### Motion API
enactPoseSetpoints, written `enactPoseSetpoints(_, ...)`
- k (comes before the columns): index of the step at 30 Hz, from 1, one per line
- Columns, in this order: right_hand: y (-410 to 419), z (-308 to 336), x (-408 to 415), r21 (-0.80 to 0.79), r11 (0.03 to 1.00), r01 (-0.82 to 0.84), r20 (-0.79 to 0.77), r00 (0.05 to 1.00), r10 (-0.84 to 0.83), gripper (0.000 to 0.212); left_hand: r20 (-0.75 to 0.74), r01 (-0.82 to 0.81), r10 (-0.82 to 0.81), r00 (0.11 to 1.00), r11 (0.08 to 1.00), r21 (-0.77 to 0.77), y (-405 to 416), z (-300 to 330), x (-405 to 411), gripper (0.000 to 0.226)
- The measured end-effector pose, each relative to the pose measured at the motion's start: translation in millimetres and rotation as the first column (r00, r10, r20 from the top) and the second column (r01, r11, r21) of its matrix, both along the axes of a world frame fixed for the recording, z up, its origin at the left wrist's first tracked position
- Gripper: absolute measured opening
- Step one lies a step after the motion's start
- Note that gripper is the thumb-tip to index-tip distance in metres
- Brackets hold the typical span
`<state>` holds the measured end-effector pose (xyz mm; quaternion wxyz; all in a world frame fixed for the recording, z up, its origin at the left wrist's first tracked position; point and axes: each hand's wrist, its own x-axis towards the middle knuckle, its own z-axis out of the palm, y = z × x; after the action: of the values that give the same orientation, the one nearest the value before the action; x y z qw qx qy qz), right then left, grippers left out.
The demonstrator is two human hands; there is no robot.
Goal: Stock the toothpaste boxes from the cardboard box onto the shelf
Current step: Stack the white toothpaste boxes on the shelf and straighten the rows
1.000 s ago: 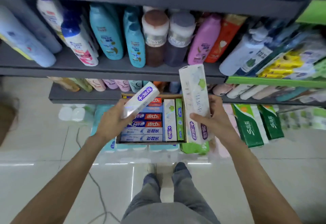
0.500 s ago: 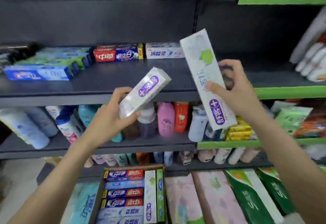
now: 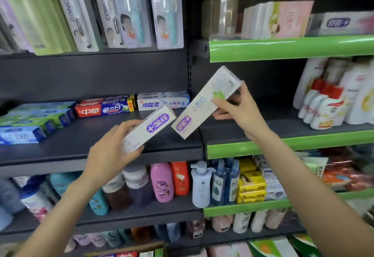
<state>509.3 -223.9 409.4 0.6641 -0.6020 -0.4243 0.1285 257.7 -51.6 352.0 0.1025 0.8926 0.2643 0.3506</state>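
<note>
Two white toothpaste boxes with purple logos are held tilted above the dark shelf [image 3: 85, 135]: the left hand [image 3: 110, 151] grips the shorter box [image 3: 150, 128], the right hand [image 3: 240, 109] pinches the longer box [image 3: 204, 105]. Far left lie stocked toothpaste cartons [image 3: 105, 108]; the cardboard box [image 3: 125, 253] sits near the bottom edge.

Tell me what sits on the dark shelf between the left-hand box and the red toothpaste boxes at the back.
Nothing: in the head view the dark shelf is bare between the box held by the left hand and the red toothpaste boxes.
</note>
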Motion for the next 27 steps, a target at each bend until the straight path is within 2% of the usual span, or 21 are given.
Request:
enactPoseSetpoints(3, -4, -16, 17, -0.011, 1.000, -0.017, -0.085, 0.996, 0.016, 0.031, -0.054, -0.019, 0.025, 0.998, 0.994, 0.103, 5, -3, 10, 0.063)
enactPoseSetpoints(6, -12, -30, 38, -0.065, 0.996, 0.065, -0.090, 0.993, -0.071, 0.041, -0.116, -0.016, 0.037, 0.993, 0.984, 0.178, 9, -5, 21, 0.064)
enactPoseSetpoints(9, -23, -35, 59, -0.142, 0.971, 0.193, 0.049, 0.981, -0.188, 0.060, -0.118, -0.009, 0.026, 0.993, 0.991, 0.137, 11, -4, 34, 0.062)
enactPoseSetpoints(11, -32, -35, 71, -0.213, 0.945, 0.249, 0.195, 0.958, -0.209, 0.055, -0.153, -0.001, 0.023, 0.988, 0.990, 0.139, 12, -2, 42, 0.062)
enactPoseSetpoints(14, -41, -36, 89, -0.450, 0.824, 0.344, 0.523, 0.850, -0.069, 0.053, -0.219, 0.024, 0.012, 0.976, 0.987, 0.161, 12, 0, 50, 0.063)
enactPoseSetpoints(16, -40, -37, 97, -0.488, 0.791, 0.370, 0.648, 0.760, 0.043, 0.047, -0.248, 0.052, -0.008, 0.969, 0.983, 0.173, 12, 1, 53, 0.066)
enactPoseSetpoints(19, -28, -37, 112, -0.401, 0.813, 0.423, 0.717, 0.698, -0.010, 0.039, -0.260, 0.073, -0.015, 0.966, 0.974, 0.216, 10, 2, 60, 0.075)
enactPoseSetpoints(21, -15, -39, 128, -0.379, 0.771, 0.513, 0.760, 0.647, -0.058, 0.038, -0.255, 0.097, -0.019, 0.967, 0.951, 0.295, 8, 1, 67, 0.077)
enactPoseSetpoints(27, 27, -48, 159, -0.454, 0.693, 0.561, 0.742, 0.669, -0.056, 0.036, -0.228, 0.157, -0.053, 0.972, 0.870, 0.468, 9, 6, 92, 0.075)
